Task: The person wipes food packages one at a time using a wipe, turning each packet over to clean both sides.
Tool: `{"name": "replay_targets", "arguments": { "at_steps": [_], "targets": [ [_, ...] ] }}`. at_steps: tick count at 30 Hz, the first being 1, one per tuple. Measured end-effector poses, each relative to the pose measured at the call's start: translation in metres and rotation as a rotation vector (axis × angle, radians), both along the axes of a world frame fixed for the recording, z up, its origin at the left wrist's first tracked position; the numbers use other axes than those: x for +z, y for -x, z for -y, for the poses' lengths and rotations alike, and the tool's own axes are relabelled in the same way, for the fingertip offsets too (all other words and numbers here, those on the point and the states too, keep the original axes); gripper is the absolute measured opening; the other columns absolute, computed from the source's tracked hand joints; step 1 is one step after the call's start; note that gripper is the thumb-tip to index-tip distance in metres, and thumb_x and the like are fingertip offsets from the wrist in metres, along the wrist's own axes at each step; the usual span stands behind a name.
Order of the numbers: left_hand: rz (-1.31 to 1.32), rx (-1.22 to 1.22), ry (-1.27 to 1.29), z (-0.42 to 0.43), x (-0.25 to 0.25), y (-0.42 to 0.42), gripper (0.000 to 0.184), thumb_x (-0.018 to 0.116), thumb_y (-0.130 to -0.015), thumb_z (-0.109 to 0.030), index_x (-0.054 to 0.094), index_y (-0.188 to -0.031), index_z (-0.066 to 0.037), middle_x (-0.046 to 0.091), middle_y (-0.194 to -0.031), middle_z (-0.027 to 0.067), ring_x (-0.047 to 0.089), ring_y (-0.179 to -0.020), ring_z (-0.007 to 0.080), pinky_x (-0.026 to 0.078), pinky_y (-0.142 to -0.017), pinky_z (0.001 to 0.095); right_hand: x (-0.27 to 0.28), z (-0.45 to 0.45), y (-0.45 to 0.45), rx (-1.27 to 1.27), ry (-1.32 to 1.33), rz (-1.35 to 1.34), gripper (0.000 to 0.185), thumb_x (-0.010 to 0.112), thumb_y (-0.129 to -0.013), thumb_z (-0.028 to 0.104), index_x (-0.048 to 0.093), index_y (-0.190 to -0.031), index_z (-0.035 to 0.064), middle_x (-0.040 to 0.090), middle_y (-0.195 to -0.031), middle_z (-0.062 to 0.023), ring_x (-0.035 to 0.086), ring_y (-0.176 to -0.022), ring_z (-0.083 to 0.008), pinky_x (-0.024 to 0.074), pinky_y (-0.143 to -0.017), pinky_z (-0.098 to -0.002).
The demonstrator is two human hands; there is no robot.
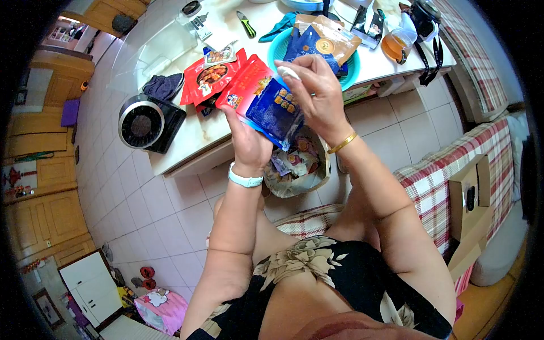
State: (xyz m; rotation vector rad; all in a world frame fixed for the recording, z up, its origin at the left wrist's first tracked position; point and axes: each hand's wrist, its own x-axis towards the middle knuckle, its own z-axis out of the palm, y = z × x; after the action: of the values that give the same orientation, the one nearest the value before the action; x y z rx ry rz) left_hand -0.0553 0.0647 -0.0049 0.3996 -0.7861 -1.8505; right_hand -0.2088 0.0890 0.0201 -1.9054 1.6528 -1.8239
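Observation:
My left hand grips the lower left edge of a red and blue food packet, thumb against its front. The packet is tilted above the table's front edge. My right hand is just right of the packet, fingers curled together. A small white thing shows at its fingertips; I cannot make out what it is. Behind my right hand, a turquoise basket holds a blue and brown pouch. Left of the held packet lies a red packet with a food picture.
A bin with wrappers stands below my hands. On the table are a black round-fronted device, a dark cloth, a green-handled knife and a jug of amber liquid. A plaid sofa is at right.

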Motion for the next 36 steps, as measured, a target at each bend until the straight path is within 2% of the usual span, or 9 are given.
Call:
{"name": "replay_targets", "arguments": {
  "at_steps": [3,5,9,15,20,28,31,32,36],
  "targets": [
    [-0.037,-0.067,-0.068,-0.001,-0.001,0.001,0.083,0.031,-0.101,-0.070,0.033,-0.154,-0.006,0.047,-0.152,0.0119,0.047,-0.139,0.0272,0.037,-0.117,0.0458,-0.012,0.008,0.004,-0.003,0.047,0.068,0.024,0.073,-0.091,0.017,0.073,-0.110,0.0038,0.065,-0.089,-0.0124,0.062,-0.078,-0.0265,0.0510,-0.071,-0.0359],
    [-0.015,-0.050,-0.064,-0.005,0.004,0.005,0.083,0.030,-0.101,-0.070,0.033,-0.154,-0.006,0.047,-0.152,0.0117,0.047,-0.139,0.0269,0.037,-0.117,0.0453,-0.016,0.007,0.001,-0.035,-0.127,0.310,0.022,0.074,-0.090,0.017,0.070,-0.106,0.0024,0.066,-0.089,-0.0126,0.063,-0.082,-0.0280,0.0517,-0.073,-0.0365],
    [0.017,-0.135,-0.016,-0.009,0.005,0.008,0.085,0.029,-0.101,-0.070,0.032,-0.154,-0.004,0.046,-0.153,0.0114,0.045,-0.141,0.0268,0.035,-0.119,0.0440,-0.017,0.011,-0.002,-0.078,0.038,-0.003,0.019,0.072,-0.089,0.011,0.069,-0.105,0.0016,0.065,-0.098,-0.0147,0.065,-0.089,-0.0319,0.0538,-0.078,-0.0393],
    [0.163,-0.091,0.028,-0.008,-0.011,0.009,0.087,0.032,-0.099,-0.073,0.029,-0.157,-0.008,0.041,-0.156,0.0097,0.038,-0.146,0.0261,0.029,-0.121,0.0423,-0.017,0.002,-0.026,0.103,-0.041,-0.025,0.021,0.069,-0.085,0.001,0.070,-0.106,0.0021,0.063,-0.101,-0.0160,0.064,-0.095,-0.0351,0.0540,-0.083,-0.0410],
    [0.206,-0.076,-0.103,-0.002,-0.020,-0.007,0.081,0.029,-0.099,-0.075,0.049,-0.140,-0.008,0.057,-0.138,0.0081,0.056,-0.126,0.0216,0.044,-0.109,0.0388,-0.021,-0.005,-0.044,0.290,0.004,-0.079,0.031,0.068,-0.077,-0.004,0.068,-0.107,0.0033,0.061,-0.103,-0.0151,0.063,-0.093,-0.0328,0.0530,-0.081,-0.0397],
    [0.148,-0.010,-0.181,0.013,-0.012,-0.021,0.086,0.028,-0.098,-0.076,0.048,-0.144,-0.006,0.059,-0.137,0.0097,0.056,-0.127,0.0237,0.043,-0.110,0.0400,-0.017,-0.011,-0.045,0.489,-0.219,-0.059,0.027,0.064,-0.073,-0.002,0.066,-0.099,0.0025,0.058,-0.098,-0.0152,0.062,-0.090,-0.0360,0.0529,-0.079,-0.0441],
    [0.137,0.017,-0.095,0.008,0.004,-0.007,0.086,0.028,-0.099,-0.075,0.046,-0.144,-0.005,0.059,-0.137,0.0088,0.057,-0.125,0.0231,0.045,-0.107,0.0394,-0.013,-0.008,-0.028,0.390,-0.171,-0.035,0.025,0.064,-0.074,-0.002,0.066,-0.099,0.0018,0.060,-0.100,-0.0158,0.063,-0.088,-0.0355,0.0537,-0.079,-0.0435],
    [0.088,-0.167,-0.077,0.014,-0.006,-0.014,0.090,0.027,-0.098,-0.077,0.042,-0.147,-0.003,0.056,-0.141,0.0096,0.055,-0.130,0.0244,0.042,-0.112,0.0414,-0.009,-0.009,-0.026,0.254,-0.111,0.004,0.025,0.065,-0.075,-0.002,0.068,-0.100,0.0016,0.061,-0.100,-0.0158,0.063,-0.086,-0.0340,0.0548,-0.079,-0.0407],
    [0.101,-0.228,-0.067,0.002,-0.001,-0.004,0.081,0.027,-0.102,-0.070,0.038,-0.152,-0.007,0.050,-0.149,0.0112,0.049,-0.138,0.0252,0.038,-0.116,0.0420,-0.007,-0.003,-0.015,0.171,-0.036,-0.005,0.039,0.067,-0.075,-0.005,0.070,-0.112,0.0051,0.062,-0.102,-0.0143,0.064,-0.089,-0.0305,0.0552,-0.078,-0.0378]
  ]
}}
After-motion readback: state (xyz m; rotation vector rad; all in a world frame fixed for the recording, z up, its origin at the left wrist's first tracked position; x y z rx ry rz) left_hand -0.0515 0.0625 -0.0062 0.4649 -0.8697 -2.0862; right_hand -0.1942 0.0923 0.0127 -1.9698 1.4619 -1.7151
